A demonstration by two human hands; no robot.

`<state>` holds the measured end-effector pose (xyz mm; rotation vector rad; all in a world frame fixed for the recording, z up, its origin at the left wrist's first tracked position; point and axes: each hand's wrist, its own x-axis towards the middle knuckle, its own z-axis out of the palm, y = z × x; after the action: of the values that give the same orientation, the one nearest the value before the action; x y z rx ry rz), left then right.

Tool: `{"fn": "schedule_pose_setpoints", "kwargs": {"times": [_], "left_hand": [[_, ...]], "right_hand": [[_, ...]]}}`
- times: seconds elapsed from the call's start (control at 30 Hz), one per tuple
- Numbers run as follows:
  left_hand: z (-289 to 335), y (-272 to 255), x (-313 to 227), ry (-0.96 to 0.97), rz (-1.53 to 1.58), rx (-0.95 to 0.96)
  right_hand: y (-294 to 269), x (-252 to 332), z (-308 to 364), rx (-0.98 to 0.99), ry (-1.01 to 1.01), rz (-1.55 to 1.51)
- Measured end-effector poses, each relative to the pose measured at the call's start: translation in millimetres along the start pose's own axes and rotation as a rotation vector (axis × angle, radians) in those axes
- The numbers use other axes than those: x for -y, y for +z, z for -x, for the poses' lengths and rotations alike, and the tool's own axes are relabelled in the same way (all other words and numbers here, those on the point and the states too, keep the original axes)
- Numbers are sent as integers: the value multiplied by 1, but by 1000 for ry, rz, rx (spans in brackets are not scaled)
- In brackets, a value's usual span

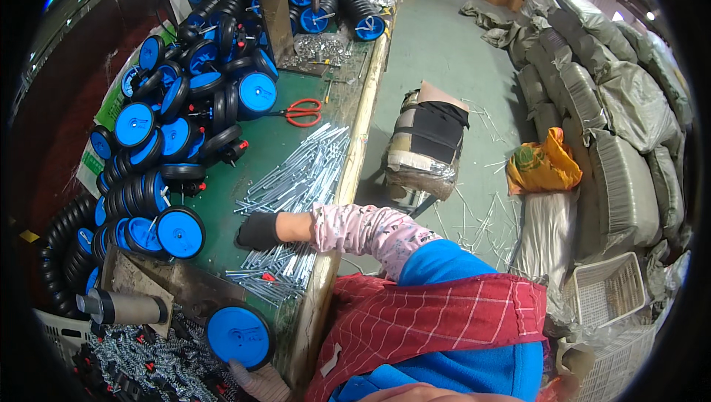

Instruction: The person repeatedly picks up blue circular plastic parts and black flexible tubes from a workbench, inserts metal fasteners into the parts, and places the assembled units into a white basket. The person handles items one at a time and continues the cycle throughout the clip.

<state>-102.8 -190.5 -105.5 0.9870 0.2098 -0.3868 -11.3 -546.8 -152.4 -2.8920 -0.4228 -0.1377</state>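
At the lower left, my left hand (259,383), in a pale glove, grips the lower rim of a blue wheel with a black tyre (238,337). My right hand (258,232), in a dark glove, reaches across the table edge onto a spread heap of thin metal rods (296,176). Its fingers look bunched and point down among the rods; whatever they hold is hidden. More rods (270,280) lie on the near side of that hand, with a small red piece (267,277) on them.
Blue-and-black wheels (178,135) are piled along the green table's far side. Red-handled scissors (302,112) lie by the rods. Springs (155,365) fill the lower left beside a metal cylinder (122,307). A padded stool (426,139), sacks (622,180) and a white basket (609,291) stand right.
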Motion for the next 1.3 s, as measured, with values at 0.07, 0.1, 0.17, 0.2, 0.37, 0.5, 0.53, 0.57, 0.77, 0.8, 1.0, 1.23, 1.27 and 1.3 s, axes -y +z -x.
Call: {"fn": "schedule_pose_setpoints", "kwargs": {"times": [0.07,0.1,0.17,0.2,0.37,0.5,0.53,0.57,0.77,0.8,1.0,1.23,1.27,1.3], "left_hand": [[1,3,9,35,-39,19],[2,4,12,39,-50,26],[3,6,15,63,-97,37],[3,7,16,82,-131,42],[7,17,19,235,-384,70],[9,23,19,359,-534,72],[9,23,18,386,-566,72],[10,22,17,416,-599,67],[10,7,14,628,-759,9],[9,4,14,635,-815,9],[8,-2,11,588,-894,-50],[28,25,-5,294,-1022,-185],[29,28,-7,337,-1109,-202],[30,31,-9,336,-1049,-198]], "right_hand": [[-19,12,8,-18,75,-19],[-30,22,13,-198,70,-180],[-50,51,21,-459,114,-491],[-59,67,22,-458,70,-681],[-68,145,26,-219,-95,-1233],[-57,164,26,-562,-436,-879],[-55,164,27,-509,-415,-894],[-54,163,27,-423,-405,-911],[-51,161,24,-403,-344,-335],[-50,162,23,-510,-400,-207],[-44,162,16,-544,-376,104],[-47,175,14,-701,-452,232],[-48,178,16,-681,-484,142],[-48,180,18,-644,-490,44]]}}
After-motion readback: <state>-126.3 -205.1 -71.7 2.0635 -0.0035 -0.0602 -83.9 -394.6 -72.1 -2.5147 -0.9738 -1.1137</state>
